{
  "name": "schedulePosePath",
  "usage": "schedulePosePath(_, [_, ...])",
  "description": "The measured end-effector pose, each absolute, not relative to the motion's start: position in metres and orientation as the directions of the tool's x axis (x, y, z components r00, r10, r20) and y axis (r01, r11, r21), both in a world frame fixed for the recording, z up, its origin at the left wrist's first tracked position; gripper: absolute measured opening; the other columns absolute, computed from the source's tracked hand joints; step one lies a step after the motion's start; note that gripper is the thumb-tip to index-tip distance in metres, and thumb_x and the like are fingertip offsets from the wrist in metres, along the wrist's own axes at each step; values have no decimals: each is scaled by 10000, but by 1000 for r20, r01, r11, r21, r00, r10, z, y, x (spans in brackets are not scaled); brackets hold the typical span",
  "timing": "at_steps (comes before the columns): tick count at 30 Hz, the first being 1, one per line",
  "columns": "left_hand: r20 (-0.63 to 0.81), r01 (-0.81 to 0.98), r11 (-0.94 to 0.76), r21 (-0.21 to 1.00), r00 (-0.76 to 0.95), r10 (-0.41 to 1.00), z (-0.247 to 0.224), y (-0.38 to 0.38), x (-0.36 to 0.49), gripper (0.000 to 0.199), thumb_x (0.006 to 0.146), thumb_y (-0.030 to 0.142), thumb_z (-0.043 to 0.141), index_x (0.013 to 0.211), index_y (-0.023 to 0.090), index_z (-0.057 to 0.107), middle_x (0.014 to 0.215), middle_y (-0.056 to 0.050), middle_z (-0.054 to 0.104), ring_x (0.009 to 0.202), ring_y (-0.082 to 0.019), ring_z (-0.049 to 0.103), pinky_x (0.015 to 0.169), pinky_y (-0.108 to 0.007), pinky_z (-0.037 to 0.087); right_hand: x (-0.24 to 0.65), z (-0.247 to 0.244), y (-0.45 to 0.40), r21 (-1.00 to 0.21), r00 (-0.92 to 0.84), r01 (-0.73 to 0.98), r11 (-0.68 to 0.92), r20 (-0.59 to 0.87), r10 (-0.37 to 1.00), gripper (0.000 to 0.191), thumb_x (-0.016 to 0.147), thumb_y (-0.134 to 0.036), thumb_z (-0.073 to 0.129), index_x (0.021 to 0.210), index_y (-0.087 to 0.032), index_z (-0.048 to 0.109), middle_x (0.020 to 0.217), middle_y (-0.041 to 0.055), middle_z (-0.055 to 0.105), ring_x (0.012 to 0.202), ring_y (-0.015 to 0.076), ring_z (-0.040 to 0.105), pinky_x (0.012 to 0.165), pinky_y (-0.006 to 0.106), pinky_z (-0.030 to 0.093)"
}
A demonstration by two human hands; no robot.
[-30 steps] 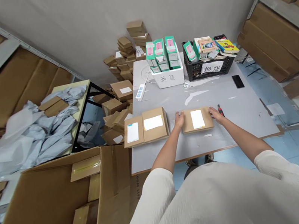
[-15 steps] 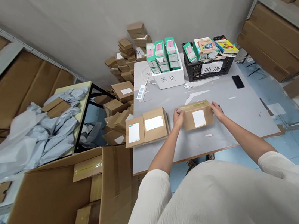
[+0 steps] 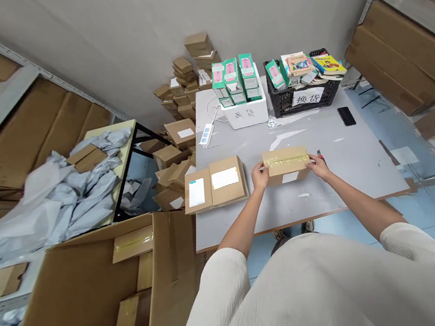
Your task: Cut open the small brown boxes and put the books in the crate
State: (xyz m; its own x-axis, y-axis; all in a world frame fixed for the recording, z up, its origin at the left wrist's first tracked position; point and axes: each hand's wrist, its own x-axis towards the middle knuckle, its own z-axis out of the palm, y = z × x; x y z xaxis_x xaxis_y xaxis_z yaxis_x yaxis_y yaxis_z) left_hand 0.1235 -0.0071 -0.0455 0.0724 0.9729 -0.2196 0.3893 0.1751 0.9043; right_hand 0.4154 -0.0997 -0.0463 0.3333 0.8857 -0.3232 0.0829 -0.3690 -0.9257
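Observation:
Between my two hands is a small cardboard box (image 3: 285,162) with yellowish clear tape along its top seam and a white label on the side facing me. My left hand (image 3: 260,175) grips its left end, and my right hand (image 3: 319,166) grips its right end. Just past my right fingers lies a utility knife (image 3: 320,155), red and black, partly hidden by the hand. To the left on the grey table (image 3: 250,215), two labelled cardboard boxes sit side by side: a smaller box (image 3: 197,191) and a larger box (image 3: 227,179).
Along the table's back stand a white bin (image 3: 245,115) of green-and-pink boxes and a black crate (image 3: 302,100) of books. A phone (image 3: 346,116) lies right, a power strip (image 3: 207,135) left. A big open carton (image 3: 168,270) stands at my left, near grey parcels (image 3: 80,179).
The box in my hands has tipped so its taped top faces up and the labelled side now points toward me. The knife by my right hand shows more.

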Motion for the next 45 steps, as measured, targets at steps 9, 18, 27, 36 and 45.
schedulePosePath(9, [-258, 431, 208, 878, 59, 964, -68, -33, 114, 512, 971, 293, 631, 1473, 193, 648, 1378, -141, 703, 1028, -229, 713, 1018, -399, 584, 414, -64, -114, -913, 343, 66, -402, -358, 869, 603, 738, -426, 802, 1302, -254, 674, 1434, 126, 707, 1246, 302, 714, 1118, 515, 566])
schedulePosePath(18, [-126, 517, 18, 856, 174, 977, -69, -38, 106, 550, 1074, 427, 573, 1586, 230, 602, 1339, -153, 653, 1118, -256, 692, 1162, -432, 498, 451, -69, -113, -826, 407, 157, -542, -446, 797, 377, 907, -530, 654, 1149, -263, 763, 1245, 104, 798, 1178, 305, 736, 994, 478, 616])
schedulePosePath(27, [-142, 498, 40, 866, 169, 975, -69, -38, 101, 590, 1071, 537, 574, 1565, 220, 642, 1333, -159, 651, 1090, -247, 690, 1126, -413, 531, 502, -114, -107, -468, 573, 460, -754, -492, 655, 255, 849, -337, 723, 1063, -202, 755, 1250, 179, 740, 1163, 343, 728, 1026, 464, 566])
schedulePosePath(36, [-159, 560, 44, 828, 159, 974, -65, -40, 100, 599, 1085, 558, 549, 1606, 267, 609, 1349, -153, 663, 1090, -251, 681, 1105, -419, 549, 500, -136, -103, -295, 530, 657, -693, -473, 704, 368, 905, -377, 743, 1220, -206, 659, 1381, 222, 603, 1292, 391, 628, 1047, 517, 539])
schedulePosePath(45, [-118, 511, 8, 860, 183, 976, -78, -37, 95, 585, 1079, 555, 579, 1566, 238, 645, 1336, -156, 667, 1057, -241, 690, 1049, -412, 578, 511, -109, -110, -430, 556, 552, -714, -449, 700, 477, 784, -271, 746, 1229, -237, 578, 1138, 127, 728, 1037, 310, 714, 899, 413, 560])
